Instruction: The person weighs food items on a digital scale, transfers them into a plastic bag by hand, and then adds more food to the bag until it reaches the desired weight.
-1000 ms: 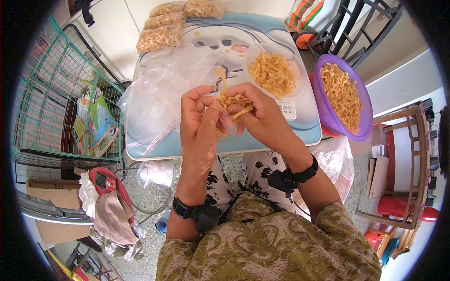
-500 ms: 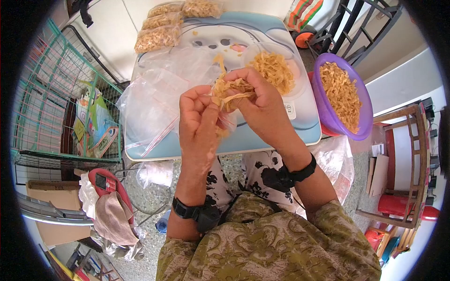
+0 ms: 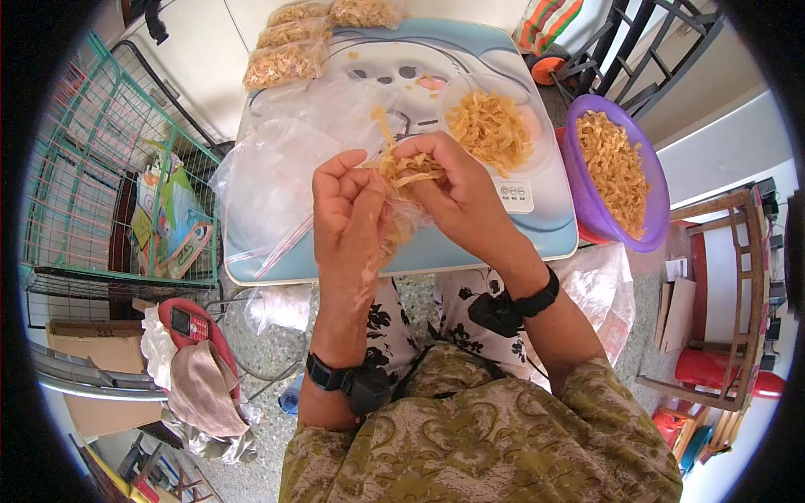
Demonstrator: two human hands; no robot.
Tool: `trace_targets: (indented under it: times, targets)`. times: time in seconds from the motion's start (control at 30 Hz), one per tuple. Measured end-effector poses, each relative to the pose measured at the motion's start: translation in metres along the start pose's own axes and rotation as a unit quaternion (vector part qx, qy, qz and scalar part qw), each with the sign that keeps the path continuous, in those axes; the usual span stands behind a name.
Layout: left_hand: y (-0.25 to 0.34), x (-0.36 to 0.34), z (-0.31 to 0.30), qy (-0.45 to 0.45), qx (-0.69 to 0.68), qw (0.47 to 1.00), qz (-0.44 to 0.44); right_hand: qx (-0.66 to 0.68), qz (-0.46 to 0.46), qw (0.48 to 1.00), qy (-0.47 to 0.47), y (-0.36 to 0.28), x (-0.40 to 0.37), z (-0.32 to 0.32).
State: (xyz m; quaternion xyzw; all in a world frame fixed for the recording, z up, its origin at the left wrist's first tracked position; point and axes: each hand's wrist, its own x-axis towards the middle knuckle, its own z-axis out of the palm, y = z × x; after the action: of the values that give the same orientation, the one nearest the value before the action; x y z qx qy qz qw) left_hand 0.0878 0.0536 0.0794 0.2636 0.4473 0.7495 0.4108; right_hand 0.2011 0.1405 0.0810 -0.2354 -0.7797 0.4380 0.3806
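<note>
My left hand (image 3: 345, 210) pinches the mouth of a small clear plastic bag (image 3: 401, 239), which hangs below the fingers with some yellowish pieces inside. Right beside it, my right hand (image 3: 461, 197) has its fingers closed round a bunch of dried yellow strips (image 3: 415, 172) at the bag's opening. One long strip sticks up beyond the fingertips. More strips lie heaped on a clear round tray (image 3: 543, 151), which sits by a white kitchen scale (image 3: 518, 196) just past my right hand. Flat clear zip bags (image 3: 272, 180) are spread to the left of my left hand.
Several filled bags (image 3: 285, 63) are stacked at the table's far left corner. A purple basin (image 3: 573, 189) of dried strips stands at the table's right edge. On the left is a green wire cage (image 3: 126, 109); a red stool (image 3: 222, 335) with a phone and cloth is below it.
Both hands have shifted slightly left, staying together at the bag's mouth. More of the scale now shows beside my right hand. The bunch of strips has sunk a little lower between the fingers.
</note>
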Motion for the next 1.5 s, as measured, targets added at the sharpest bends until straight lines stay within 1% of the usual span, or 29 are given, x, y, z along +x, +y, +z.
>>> trace_targets:
  times: [0.03,0.1,0.13,0.17,0.2,0.23,0.3,0.33,0.4,0.43,0.5,0.53,0.6,0.63,0.7,0.83,0.9,0.93,1.0,1.03,1.1,1.13,1.2,1.23,1.3,1.33,1.4,1.43,1.5]
  targets:
    - [0.000,0.000,-0.001,-0.004,0.001,1.000,0.002,0.000,0.000,1.000,0.000,0.001,-0.001,-0.002]
    - [0.000,0.000,-0.004,-0.016,-0.006,1.000,-0.001,-0.038,-0.046,0.998,-0.011,0.002,-0.002,-0.006]
    - [0.001,0.000,-0.005,-0.027,-0.012,1.000,-0.004,-0.038,-0.046,0.998,-0.011,0.001,-0.003,-0.009]
    - [0.001,0.000,-0.004,-0.027,-0.012,1.000,-0.004,-0.049,-0.037,0.997,-0.039,-0.003,-0.003,-0.013]
    - [0.003,0.000,-0.002,-0.014,-0.012,1.000,-0.011,-0.060,-0.028,0.996,-0.066,-0.004,-0.004,-0.015]
    - [0.004,0.000,-0.001,-0.001,-0.012,1.000,-0.019,-0.060,-0.028,0.996,-0.067,-0.002,-0.003,-0.017]
    - [0.007,0.000,0.000,0.000,-0.006,1.000,-0.022,-0.098,-0.162,0.978,-0.084,0.001,0.002,-0.019]
    - [0.007,0.000,-0.001,0.000,0.000,1.000,-0.026,-0.097,-0.163,0.978,-0.084,0.000,0.002,-0.021]
    - [0.005,0.000,-0.005,-0.019,-0.005,1.000,-0.014,-0.118,-0.091,0.977,-0.155,-0.007,0.003,-0.026]
    - [0.003,0.000,-0.007,-0.038,-0.009,0.999,-0.003,-0.118,-0.091,0.977,-0.155,-0.008,0.004,-0.028]
    - [0.003,0.000,-0.005,-0.043,0.010,0.999,0.004,-0.172,-0.092,0.951,-0.240,-0.008,0.009,-0.032]
    - [0.003,-0.001,-0.004,-0.048,0.029,0.998,0.011,-0.172,-0.092,0.951,-0.240,-0.009,0.012,-0.032]
    - [0.002,-0.003,0.004,-0.042,0.045,0.998,0.015,-0.292,-0.060,0.886,-0.354,-0.012,0.019,-0.031]
    - [0.002,-0.003,0.006,-0.035,0.061,0.997,0.018,-0.293,-0.061,0.886,-0.354,-0.015,0.022,-0.030]
    - [0.002,-0.003,0.006,-0.040,0.057,0.997,0.021,-0.329,-0.003,0.857,-0.397,-0.020,0.028,-0.028]
    - [0.009,-0.002,0.002,-0.023,0.081,0.996,0.010,-0.291,-0.006,0.871,-0.395,-0.020,0.039,-0.027]
    - [0.008,0.001,-0.003,-0.011,0.074,0.997,0.000,-0.207,-0.057,0.919,-0.331,-0.019,0.039,-0.027]
    - [0.008,0.002,-0.004,-0.001,0.067,0.998,-0.010,-0.206,-0.057,0.919,-0.332,-0.020,0.040,-0.028]
    - [0.007,0.002,-0.005,-0.005,0.057,0.998,-0.005,-0.131,-0.060,0.930,-0.339,-0.026,0.041,-0.032]
    - [0.006,0.002,-0.005,-0.009,0.047,0.999,0.000,-0.131,-0.059,0.930,-0.339,-0.022,0.042,-0.031]
    - [0.008,0.000,-0.001,-0.014,0.048,0.999,-0.002,-0.185,-0.023,0.902,-0.389,-0.018,0.047,-0.028]
    - [0.009,0.000,0.001,-0.020,0.049,0.999,-0.004,-0.185,-0.023,0.902,-0.389,-0.022,0.047,-0.026]
    - [0.007,-0.001,0.001,-0.028,0.049,0.998,0.004,-0.313,0.054,0.824,-0.470,-0.031,0.047,-0.021]
    - [0.006,-0.001,0.001,-0.036,0.050,0.998,0.012,-0.314,0.053,0.823,-0.470,-0.030,0.047,-0.021]
    - [0.006,0.000,-0.004,-0.013,0.046,0.999,-0.003,-0.303,-0.023,0.838,-0.453,-0.026,0.047,-0.022]
    - [0.005,0.001,-0.006,0.009,0.041,0.999,-0.020,-0.303,-0.025,0.838,-0.453,-0.024,0.046,-0.023]
    - [0.003,0.003,-0.013,0.013,0.043,0.999,-0.008,-0.210,-0.095,0.897,-0.377,-0.020,0.044,-0.026]
    - [0.002,0.004,-0.016,0.016,0.047,0.999,0.002,-0.211,-0.100,0.896,-0.378,-0.021,0.044,-0.027]
    - [-0.002,0.005,-0.017,0.017,0.029,0.999,0.020,-0.180,-0.143,0.927,-0.295,-0.026,0.044,-0.027]
